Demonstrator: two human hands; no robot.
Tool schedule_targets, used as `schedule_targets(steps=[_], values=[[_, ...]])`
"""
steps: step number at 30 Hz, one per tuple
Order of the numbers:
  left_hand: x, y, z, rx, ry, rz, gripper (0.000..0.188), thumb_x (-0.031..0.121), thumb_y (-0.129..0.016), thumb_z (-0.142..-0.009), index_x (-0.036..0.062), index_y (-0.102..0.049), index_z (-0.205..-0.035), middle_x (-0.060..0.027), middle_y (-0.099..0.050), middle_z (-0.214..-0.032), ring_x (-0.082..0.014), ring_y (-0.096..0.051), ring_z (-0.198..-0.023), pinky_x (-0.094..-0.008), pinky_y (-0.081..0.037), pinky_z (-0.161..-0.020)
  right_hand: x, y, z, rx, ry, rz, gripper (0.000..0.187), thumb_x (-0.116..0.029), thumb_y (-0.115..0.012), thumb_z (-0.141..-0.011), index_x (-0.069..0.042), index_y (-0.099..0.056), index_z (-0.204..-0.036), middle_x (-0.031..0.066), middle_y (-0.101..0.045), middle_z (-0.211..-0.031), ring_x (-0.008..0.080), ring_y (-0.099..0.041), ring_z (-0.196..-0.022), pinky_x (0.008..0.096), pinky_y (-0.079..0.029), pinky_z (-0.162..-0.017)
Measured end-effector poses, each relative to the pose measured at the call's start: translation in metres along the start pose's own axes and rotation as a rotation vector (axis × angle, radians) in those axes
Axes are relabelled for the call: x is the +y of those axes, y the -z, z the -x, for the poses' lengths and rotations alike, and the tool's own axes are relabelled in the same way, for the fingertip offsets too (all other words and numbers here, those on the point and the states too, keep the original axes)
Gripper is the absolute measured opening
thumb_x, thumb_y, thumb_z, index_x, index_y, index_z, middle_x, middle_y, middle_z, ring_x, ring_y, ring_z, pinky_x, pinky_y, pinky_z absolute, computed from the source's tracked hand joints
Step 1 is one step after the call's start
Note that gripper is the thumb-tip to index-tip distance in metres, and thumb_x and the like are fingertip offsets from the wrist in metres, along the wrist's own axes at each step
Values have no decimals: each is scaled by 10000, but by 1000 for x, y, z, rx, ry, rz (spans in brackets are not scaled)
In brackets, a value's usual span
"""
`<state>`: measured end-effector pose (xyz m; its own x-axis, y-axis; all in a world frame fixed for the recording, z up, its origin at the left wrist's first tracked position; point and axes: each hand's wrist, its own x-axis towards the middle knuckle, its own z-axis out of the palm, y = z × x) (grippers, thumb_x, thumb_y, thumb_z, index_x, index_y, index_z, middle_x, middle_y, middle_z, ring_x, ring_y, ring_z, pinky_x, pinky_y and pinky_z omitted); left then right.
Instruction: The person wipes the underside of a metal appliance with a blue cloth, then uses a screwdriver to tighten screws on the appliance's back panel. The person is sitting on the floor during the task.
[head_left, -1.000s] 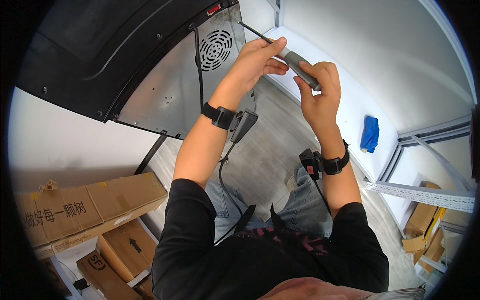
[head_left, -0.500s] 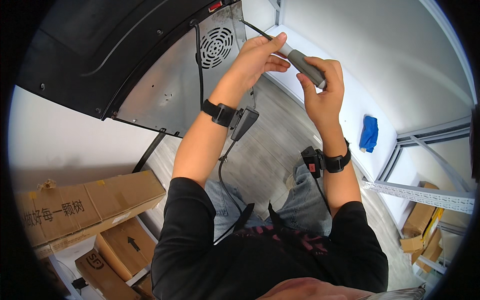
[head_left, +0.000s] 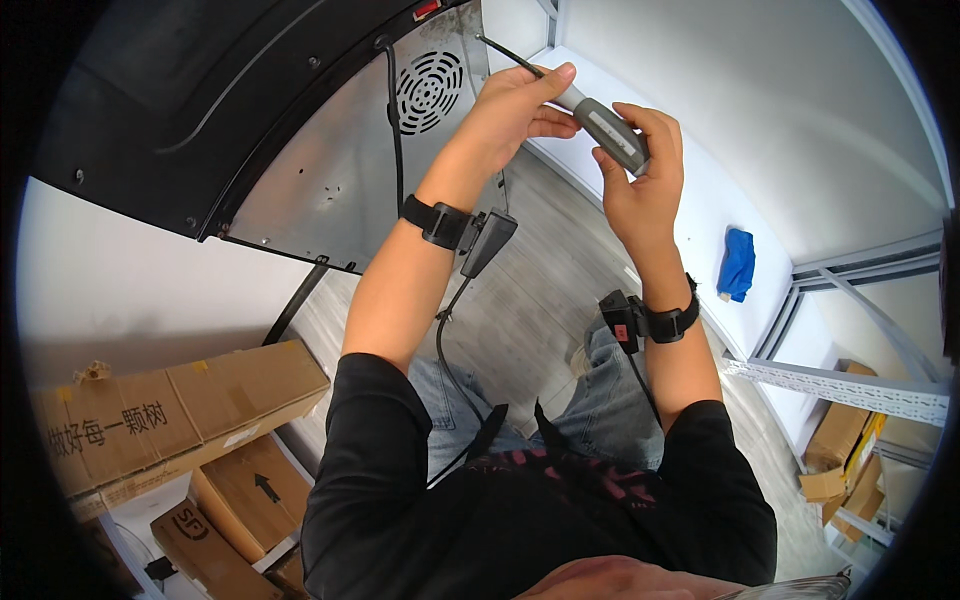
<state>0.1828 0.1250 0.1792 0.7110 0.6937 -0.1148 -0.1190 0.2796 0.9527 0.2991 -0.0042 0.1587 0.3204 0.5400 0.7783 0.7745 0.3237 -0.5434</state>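
Both hands are on one tool: left hand (head_left: 515, 112) has thumb and fingers around the pale collar of a grey screwdriver (head_left: 612, 135), right hand (head_left: 650, 170) sits loosely around the butt of its handle; cannot tell how firmly the right thumb presses. The screwdriver slants from the right hand toward the far left, dark tip at the far right edge of a bare metal panel (head_left: 300, 205); contact at the tip cannot be made out. Risk, as I judge it: a tilted shaft or light push could let the tip slip and scratch the panel, or skid off the edge, that being so close. A loose right grip could let the handle spin. The black cord (head_left: 397, 140) hangs over the panel beside the round vent (head_left: 428, 92), just left of the left hand; a sideways swing could snag it. Cable (head_left: 441, 350) from the left wrist box (head_left: 489, 245) droops toward the lap, a second possible snag. Room: white shelf (head_left: 690, 205) lies just beyond and right of the right hand, with a blue bundle (head_left: 738, 265) farther right, so elbow travel that way looks limited. Widest opening is over the grey floor (head_left: 545, 250), between the forearms.
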Motion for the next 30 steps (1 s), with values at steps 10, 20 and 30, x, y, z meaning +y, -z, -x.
schedule_targets(steps=[10, 20, 30], values=[[-9, 6, -4, -42, -59, 103, 353, 314, -630, -899, -25, -586, -985, -116, -648, -923, -204, -662, -806, -297, -554, -757, 4, -3, 5, -72, -461, -194, 368, -107, -708, -812, -47, -559, -1143, 88, -645, -868, 155, -618, -749, 265, -472, -651], [-7, 13, -12, -39, -66, 104, 391, 310, -650, -882, -61, -556, -960, -174, -633, -929, -253, -666, -781, -320, -569, -740, -15, -2, -6, 55, -292, -211, 334, -34, -721, -753, -20, -600, -1063, 107, -616, -987, 195, -597, -879, 302, -484, -660], [4, 3, -2, -54, -37, -16, 302, 239, -641, -884, -36, -557, -976, -168, -637, -922, -254, -668, -787, -328, -564, -775, 5, -1, -8, 18, 153, 15, 350, -3, -740, -706, -31, -598, -1025, 107, -604, -974, 226, -599, -860, 278, -465, -666]])
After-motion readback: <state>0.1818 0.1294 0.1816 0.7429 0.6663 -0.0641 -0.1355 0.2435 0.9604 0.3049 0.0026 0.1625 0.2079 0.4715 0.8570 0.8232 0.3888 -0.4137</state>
